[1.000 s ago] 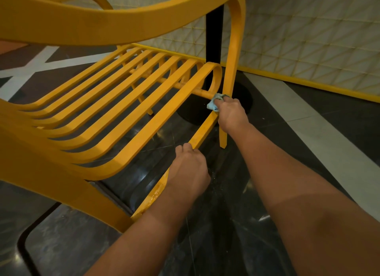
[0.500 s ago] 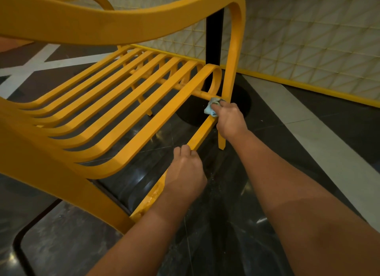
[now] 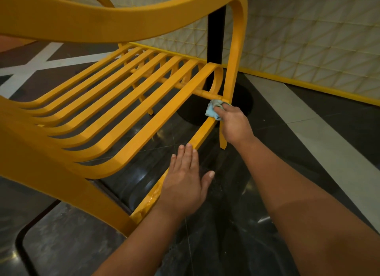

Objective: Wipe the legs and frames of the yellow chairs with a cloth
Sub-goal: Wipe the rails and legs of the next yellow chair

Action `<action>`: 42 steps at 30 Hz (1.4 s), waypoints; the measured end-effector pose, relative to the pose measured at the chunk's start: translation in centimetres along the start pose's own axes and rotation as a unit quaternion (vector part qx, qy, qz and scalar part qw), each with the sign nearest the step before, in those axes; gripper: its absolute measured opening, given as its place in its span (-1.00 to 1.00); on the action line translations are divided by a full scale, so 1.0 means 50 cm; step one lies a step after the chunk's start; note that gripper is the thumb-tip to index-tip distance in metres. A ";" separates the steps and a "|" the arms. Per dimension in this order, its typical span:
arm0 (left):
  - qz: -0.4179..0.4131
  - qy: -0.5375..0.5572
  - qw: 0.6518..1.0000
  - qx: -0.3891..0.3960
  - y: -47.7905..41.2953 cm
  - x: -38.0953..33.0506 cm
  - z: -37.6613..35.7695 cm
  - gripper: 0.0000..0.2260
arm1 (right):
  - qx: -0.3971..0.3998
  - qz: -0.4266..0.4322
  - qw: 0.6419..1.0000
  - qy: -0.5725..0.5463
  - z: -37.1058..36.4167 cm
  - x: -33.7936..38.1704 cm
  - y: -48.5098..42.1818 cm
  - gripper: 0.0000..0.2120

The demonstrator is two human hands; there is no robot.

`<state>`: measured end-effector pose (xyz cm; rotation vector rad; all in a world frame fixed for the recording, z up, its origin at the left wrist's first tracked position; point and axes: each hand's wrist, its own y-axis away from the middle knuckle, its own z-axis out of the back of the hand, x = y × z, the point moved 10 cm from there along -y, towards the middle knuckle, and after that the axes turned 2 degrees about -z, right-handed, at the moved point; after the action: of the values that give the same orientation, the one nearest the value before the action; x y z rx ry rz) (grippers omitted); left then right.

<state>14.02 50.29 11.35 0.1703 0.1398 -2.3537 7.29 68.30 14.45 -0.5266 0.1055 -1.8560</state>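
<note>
Yellow chair [image 3: 127,115] fills most of what I can see from here, its slatted seat stretching away over the dark polished floor [image 3: 257,193] and its curved backrest [image 3: 123,20] arching across the top. It stands close to the pale patterned wall [image 3: 308,39], with a black table post [image 3: 216,45] just behind its far corner.

The person is crouched low and reaching in from the side, which I take to be the only way to get at the lower frame. Their right hand [image 3: 234,123] presses a small light-blue cloth [image 3: 213,110] into the corner where the round crossbar [image 3: 185,86] under the seat meets the upright leg [image 3: 232,80]. The fingers [image 3: 223,108] of that hand are curled tight around the bunched cloth, so the wad sits against the joint; a corner like that probably collects grime, hence the pinched, pointed grip.

The left hand [image 3: 185,183] sits over the low side rail [image 3: 203,131] that runs between the legs. Its fingers [image 3: 185,154] are stretched out nearly flat and slightly spread, the thumb off to the side, holding nothing. Whether the palm actually rests on the rail or hovers just above it I cannot tell. My guess is that it is there for balance or to steady the chair.

The near end of that rail looks wet and glossy. By my reckoning the wiping is somewhere in the middle, on this leg and corner.
</note>
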 end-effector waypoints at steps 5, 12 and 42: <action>0.006 0.042 0.999 -0.005 0.001 0.006 0.005 -0.20 | 0.000 0.019 1.000 -0.015 -0.003 0.030 0.024 -0.49; 0.014 0.072 0.997 -0.010 -0.005 0.009 0.019 -0.33 | 0.012 0.005 1.000 0.001 0.003 0.022 0.007 -0.52; 0.010 0.016 0.999 -0.033 -0.005 0.001 0.026 -0.19 | -0.007 0.026 0.999 -0.037 0.013 0.044 0.071 -0.52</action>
<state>13.71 50.25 12.65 0.1769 0.2311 -2.3242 10.13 65.13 14.53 -0.5952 0.0814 -1.7853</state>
